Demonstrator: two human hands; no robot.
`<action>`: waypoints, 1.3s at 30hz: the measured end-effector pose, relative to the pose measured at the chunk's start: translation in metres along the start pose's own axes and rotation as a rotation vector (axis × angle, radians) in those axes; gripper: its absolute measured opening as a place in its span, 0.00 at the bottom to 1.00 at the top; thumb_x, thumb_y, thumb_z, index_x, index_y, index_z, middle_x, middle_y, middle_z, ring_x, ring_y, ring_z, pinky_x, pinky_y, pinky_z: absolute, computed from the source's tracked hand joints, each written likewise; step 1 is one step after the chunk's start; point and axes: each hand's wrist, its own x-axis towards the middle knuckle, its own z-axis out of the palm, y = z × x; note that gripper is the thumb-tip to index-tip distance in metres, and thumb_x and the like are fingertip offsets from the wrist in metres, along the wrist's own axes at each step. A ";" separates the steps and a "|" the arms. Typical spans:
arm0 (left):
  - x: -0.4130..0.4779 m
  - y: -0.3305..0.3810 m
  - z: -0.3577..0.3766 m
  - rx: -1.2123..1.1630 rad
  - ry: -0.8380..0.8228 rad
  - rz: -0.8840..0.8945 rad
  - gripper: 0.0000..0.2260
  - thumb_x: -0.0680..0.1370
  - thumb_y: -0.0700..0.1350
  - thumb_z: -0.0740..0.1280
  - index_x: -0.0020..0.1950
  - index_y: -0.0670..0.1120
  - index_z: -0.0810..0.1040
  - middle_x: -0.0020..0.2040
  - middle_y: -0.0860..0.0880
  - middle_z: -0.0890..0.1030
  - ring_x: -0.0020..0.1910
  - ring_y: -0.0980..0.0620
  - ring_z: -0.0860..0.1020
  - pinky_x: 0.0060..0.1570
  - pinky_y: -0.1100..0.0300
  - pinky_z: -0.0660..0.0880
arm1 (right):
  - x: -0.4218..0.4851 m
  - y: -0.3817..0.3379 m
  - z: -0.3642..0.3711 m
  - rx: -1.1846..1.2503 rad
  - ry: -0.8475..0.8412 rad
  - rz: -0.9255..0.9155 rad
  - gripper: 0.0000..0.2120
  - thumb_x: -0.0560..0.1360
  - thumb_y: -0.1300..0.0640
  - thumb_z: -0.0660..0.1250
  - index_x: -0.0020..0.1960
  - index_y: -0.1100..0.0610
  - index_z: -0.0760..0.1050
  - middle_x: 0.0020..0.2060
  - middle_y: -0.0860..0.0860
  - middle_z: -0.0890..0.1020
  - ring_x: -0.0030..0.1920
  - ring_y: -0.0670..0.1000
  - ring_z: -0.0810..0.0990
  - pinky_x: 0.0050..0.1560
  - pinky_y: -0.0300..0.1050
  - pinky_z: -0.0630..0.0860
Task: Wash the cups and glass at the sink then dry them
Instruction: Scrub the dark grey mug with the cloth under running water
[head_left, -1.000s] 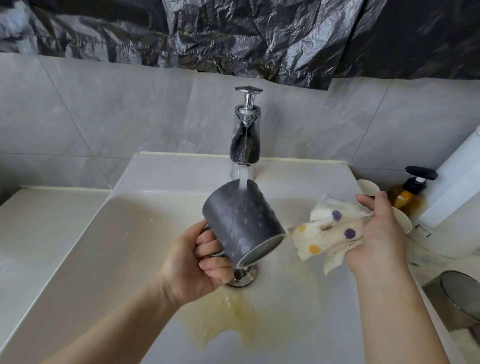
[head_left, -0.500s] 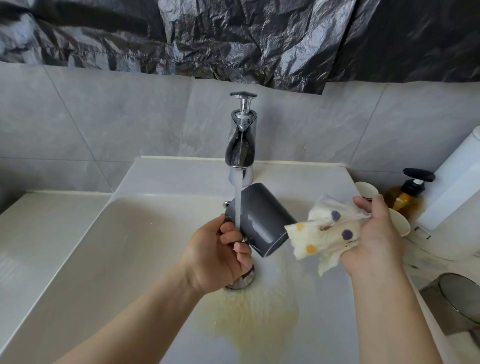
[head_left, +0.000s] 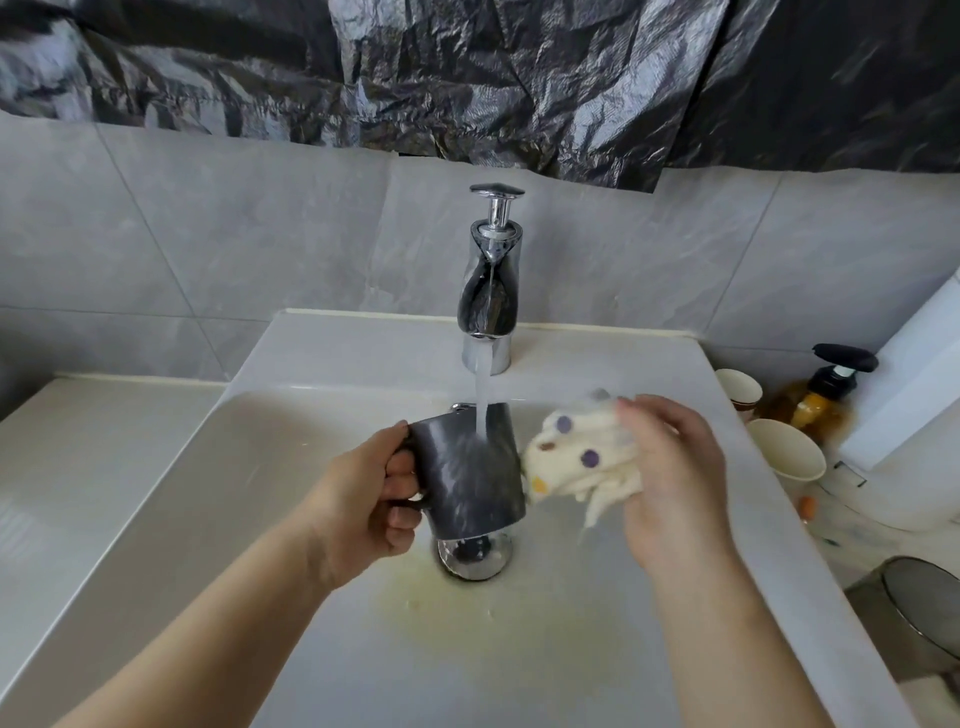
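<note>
— Where is the grey mug (head_left: 470, 475)?
— Under the tap (head_left: 488, 291) water, above the drain (head_left: 475, 556) — the left hand (head_left: 363, 499) grips its handle.
— And the right hand (head_left: 670, 483)?
— At three o'clock, squeezing a spotty cloth (head_left: 576, 460).

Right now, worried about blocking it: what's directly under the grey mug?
The chrome drain sits under the grey mug, near a yellowish stain. The mug covers the drain's far edge.

The wall (head_left: 208, 249) has large grey tiles. Crumpled black plastic sheet (head_left: 467, 67) hangs above them. Soft daylight falls evenly.
</note>
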 end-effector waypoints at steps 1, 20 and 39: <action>0.001 -0.001 -0.001 -0.013 0.014 0.010 0.24 0.81 0.54 0.56 0.26 0.51 0.59 0.23 0.54 0.58 0.21 0.54 0.56 0.22 0.67 0.54 | -0.007 0.008 0.007 -0.046 -0.004 -0.090 0.10 0.71 0.65 0.71 0.46 0.54 0.73 0.42 0.52 0.79 0.40 0.51 0.78 0.36 0.39 0.75; -0.005 -0.013 0.012 -0.111 0.008 0.081 0.24 0.82 0.53 0.54 0.26 0.50 0.61 0.23 0.53 0.59 0.22 0.54 0.56 0.26 0.62 0.53 | -0.047 0.079 0.048 -0.791 -0.314 -0.646 0.26 0.75 0.45 0.52 0.70 0.49 0.68 0.65 0.48 0.67 0.68 0.53 0.68 0.61 0.46 0.70; -0.007 -0.010 0.009 -0.119 -0.028 0.137 0.23 0.82 0.54 0.55 0.29 0.49 0.61 0.24 0.53 0.58 0.23 0.54 0.56 0.28 0.60 0.53 | -0.042 0.073 0.042 -0.945 -0.335 -0.601 0.25 0.76 0.45 0.48 0.73 0.33 0.53 0.71 0.39 0.62 0.74 0.50 0.63 0.69 0.42 0.60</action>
